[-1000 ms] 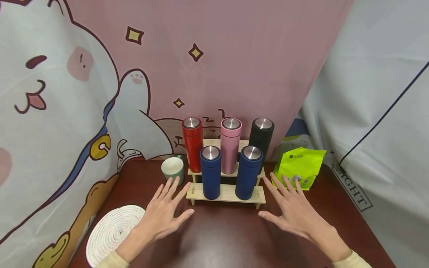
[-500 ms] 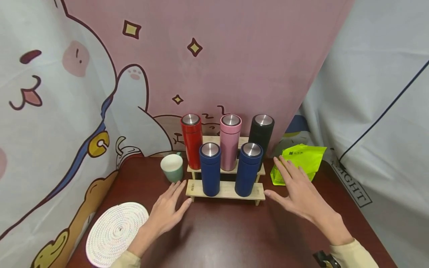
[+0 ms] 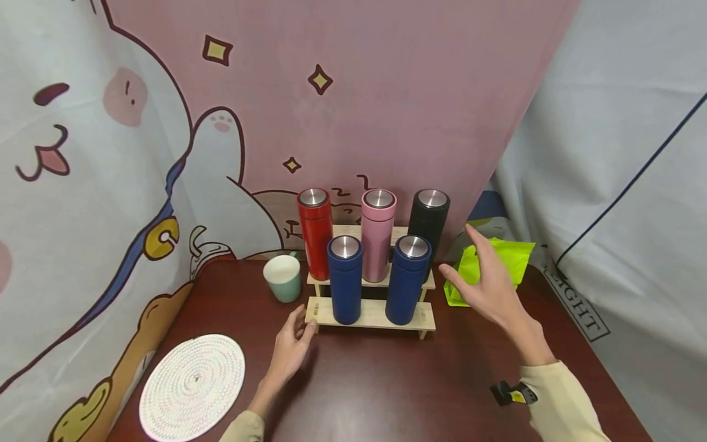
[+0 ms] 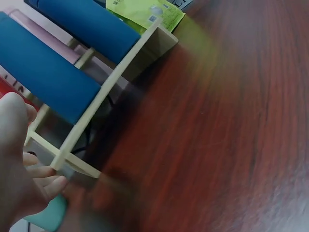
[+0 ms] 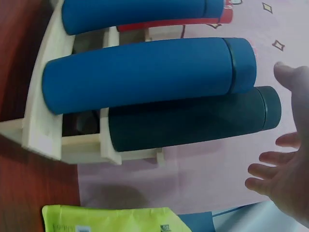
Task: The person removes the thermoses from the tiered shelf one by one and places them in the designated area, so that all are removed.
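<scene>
A tiered wooden stand (image 3: 373, 313) bears upright flasks with silver lids: two blue ones (image 3: 345, 285) in front, and red (image 3: 316, 245), pink (image 3: 378, 242) and black (image 3: 429, 221) flasks behind. My left hand (image 3: 288, 350) grips the left end of the lower plank, its thumb at the front corner and fingertips at the plank's end in the left wrist view. My right hand (image 3: 494, 291) is raised to the right of the black flask, thumb and fingers spread apart. In the right wrist view, a gap separates its fingers (image 5: 263, 171) from the black flask's lid end.
A green cup (image 3: 284, 285) stands left of the stand. On the right is a bright yellow-green bag (image 3: 510, 261), partly behind my right hand. A round woven mat (image 3: 193, 387) lies at front left. Printed cloth (image 3: 420, 92) hangs behind the table.
My left hand has moved right to the stand's end, and its fingers have curled there. The right hand has risen from beside the bag, its thumb spreading wider. The flasks stay put.
</scene>
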The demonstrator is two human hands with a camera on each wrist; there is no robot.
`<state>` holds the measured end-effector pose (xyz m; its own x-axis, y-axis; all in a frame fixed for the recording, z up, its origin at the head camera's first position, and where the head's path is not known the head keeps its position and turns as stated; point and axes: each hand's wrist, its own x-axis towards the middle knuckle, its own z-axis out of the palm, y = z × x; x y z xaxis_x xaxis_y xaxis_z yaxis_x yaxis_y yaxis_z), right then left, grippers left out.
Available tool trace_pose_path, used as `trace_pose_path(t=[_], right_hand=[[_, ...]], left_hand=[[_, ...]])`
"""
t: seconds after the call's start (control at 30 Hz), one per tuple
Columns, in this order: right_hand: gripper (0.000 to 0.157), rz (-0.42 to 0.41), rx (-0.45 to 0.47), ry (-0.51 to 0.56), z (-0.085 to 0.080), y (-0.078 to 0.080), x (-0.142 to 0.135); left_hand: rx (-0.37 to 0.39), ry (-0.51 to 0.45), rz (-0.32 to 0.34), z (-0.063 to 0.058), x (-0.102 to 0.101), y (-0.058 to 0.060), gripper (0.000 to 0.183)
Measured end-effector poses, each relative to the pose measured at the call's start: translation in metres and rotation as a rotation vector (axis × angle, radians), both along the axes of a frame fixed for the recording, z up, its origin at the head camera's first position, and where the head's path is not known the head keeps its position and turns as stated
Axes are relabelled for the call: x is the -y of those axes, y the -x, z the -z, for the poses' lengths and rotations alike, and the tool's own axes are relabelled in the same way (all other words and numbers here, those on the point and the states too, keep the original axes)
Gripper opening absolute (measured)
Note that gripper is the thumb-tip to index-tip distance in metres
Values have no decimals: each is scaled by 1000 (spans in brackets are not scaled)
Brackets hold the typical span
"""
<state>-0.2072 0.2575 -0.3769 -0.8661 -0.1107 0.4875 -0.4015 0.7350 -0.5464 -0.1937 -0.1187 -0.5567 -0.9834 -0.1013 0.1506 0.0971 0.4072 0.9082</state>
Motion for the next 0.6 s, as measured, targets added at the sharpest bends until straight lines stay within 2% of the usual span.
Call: trace_pose_path(t=[0.17,0.4,0.6], right_hand=[[86,18,31,79,-5,12,3],[84,10,59,193,-12,30,8],[82,11,50,262,-22,44,19]], left_hand=[[79,-102,-30,12,-6,4,62],[87,-158,-42,21,-12,13,64],[70,-205,-83,23,-19,22,63]])
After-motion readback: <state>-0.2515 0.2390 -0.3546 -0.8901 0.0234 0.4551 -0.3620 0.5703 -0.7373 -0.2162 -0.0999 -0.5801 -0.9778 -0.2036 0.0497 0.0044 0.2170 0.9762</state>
